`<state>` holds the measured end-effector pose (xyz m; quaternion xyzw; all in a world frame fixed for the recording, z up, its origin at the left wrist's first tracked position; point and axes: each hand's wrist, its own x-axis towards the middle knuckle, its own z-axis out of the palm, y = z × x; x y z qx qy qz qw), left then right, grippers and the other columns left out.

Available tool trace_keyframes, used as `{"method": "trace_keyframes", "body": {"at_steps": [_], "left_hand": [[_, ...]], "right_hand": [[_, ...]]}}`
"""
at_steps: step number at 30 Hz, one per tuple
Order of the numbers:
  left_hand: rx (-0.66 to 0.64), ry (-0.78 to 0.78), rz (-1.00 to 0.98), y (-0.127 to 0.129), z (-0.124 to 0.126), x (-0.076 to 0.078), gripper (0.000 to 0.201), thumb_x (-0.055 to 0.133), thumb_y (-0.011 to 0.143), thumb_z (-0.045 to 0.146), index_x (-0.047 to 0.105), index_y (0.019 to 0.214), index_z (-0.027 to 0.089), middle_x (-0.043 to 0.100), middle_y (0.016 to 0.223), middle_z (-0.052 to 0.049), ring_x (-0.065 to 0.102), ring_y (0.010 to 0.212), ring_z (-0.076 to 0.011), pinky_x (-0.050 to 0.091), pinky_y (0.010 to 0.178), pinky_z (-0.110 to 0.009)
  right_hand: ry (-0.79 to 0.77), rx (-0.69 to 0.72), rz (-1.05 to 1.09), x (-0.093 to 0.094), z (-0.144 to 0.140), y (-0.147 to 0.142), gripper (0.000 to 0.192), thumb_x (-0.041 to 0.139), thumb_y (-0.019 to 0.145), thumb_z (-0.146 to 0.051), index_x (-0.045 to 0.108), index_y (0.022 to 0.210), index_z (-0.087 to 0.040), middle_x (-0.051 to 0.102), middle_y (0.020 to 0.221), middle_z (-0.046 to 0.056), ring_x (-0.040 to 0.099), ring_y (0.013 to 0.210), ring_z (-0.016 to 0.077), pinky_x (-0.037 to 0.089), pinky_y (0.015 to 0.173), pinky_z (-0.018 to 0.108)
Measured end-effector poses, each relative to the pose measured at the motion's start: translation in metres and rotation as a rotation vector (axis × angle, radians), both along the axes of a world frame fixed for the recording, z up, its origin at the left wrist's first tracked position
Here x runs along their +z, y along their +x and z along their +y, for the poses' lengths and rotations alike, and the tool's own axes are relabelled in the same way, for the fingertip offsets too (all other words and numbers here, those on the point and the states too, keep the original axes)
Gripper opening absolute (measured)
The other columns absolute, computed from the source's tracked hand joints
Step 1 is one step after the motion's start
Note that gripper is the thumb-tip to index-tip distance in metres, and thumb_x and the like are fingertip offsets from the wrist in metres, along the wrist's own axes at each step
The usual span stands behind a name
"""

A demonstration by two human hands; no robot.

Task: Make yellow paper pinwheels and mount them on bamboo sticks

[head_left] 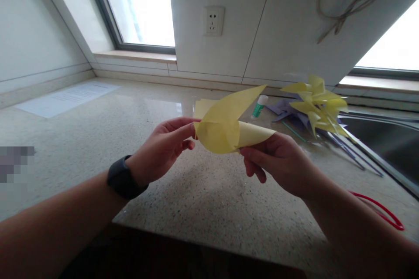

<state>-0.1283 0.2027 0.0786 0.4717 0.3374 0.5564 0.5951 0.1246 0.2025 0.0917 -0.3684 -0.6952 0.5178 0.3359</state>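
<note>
Between my hands, above the counter, is a yellow paper pinwheel (218, 127) with curled blades, one pointing up to the right. My left hand (166, 143) pinches its left edge between thumb and fingers. At the lower right, my right hand (275, 159) grips the paper near a rolled blade. A yellow paper sheet (203, 107) shows behind the pinwheel, partly hidden by it. Just beyond lies a glue stick (259, 106) with a green label and white cap.
Yellow finished pinwheels (319, 104) and purple pinwheels (290, 111) lie at the right with thin sticks (347, 150), beside a metal sink (386, 139). Red-handled scissors or a similar red loop (389, 217) sits by my right forearm. A printed sheet (67, 97) rests at the back left.
</note>
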Motion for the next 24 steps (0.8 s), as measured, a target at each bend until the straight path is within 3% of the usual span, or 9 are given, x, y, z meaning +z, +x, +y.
{"method": "trace_keyframes", "body": {"at_steps": [9, 18, 21, 24], "left_hand": [[-0.087, -0.165, -0.062, -0.011, 0.008, -0.004, 0.022, 0.077, 0.085, 0.026, 0.077, 0.107, 0.026, 0.075, 0.113, -0.006, 0.071, 0.086, -0.0139, 0.057, 0.065, -0.021], [-0.296, -0.136, -0.074, -0.012, 0.000, 0.004, 0.031, 0.086, 0.075, 0.034, 0.078, 0.105, 0.027, 0.075, 0.114, -0.008, 0.073, 0.096, -0.0220, 0.061, 0.084, -0.031], [-0.268, -0.132, -0.083, -0.013, -0.001, 0.005, 0.025, 0.084, 0.078, 0.034, 0.078, 0.103, 0.031, 0.076, 0.097, -0.003, 0.073, 0.081, -0.0166, 0.061, 0.073, -0.027], [-0.198, -0.114, -0.079, -0.011, -0.003, 0.008, 0.024, 0.086, 0.075, 0.038, 0.079, 0.097, 0.032, 0.069, 0.072, 0.001, 0.065, 0.062, -0.0126, 0.057, 0.058, -0.023]], "right_hand": [[0.028, 0.075, -0.053, 0.001, 0.001, 0.004, 0.017, 0.065, 0.091, -0.031, 0.070, 0.096, -0.016, 0.065, 0.059, -0.001, 0.054, 0.046, 0.0086, 0.044, 0.041, 0.019], [0.234, 0.137, -0.172, 0.012, -0.001, 0.011, 0.009, 0.062, 0.090, -0.025, 0.069, 0.089, -0.019, 0.067, 0.064, -0.001, 0.061, 0.052, 0.0108, 0.050, 0.047, 0.021], [0.263, 0.154, -0.196, 0.011, 0.002, 0.014, 0.009, 0.061, 0.090, -0.022, 0.067, 0.085, -0.019, 0.067, 0.063, -0.001, 0.062, 0.053, 0.0110, 0.051, 0.049, 0.021], [0.268, 0.159, -0.235, 0.009, 0.006, 0.016, 0.013, 0.059, 0.091, -0.024, 0.067, 0.082, -0.018, 0.068, 0.064, 0.000, 0.063, 0.055, 0.0118, 0.051, 0.051, 0.022]]}}
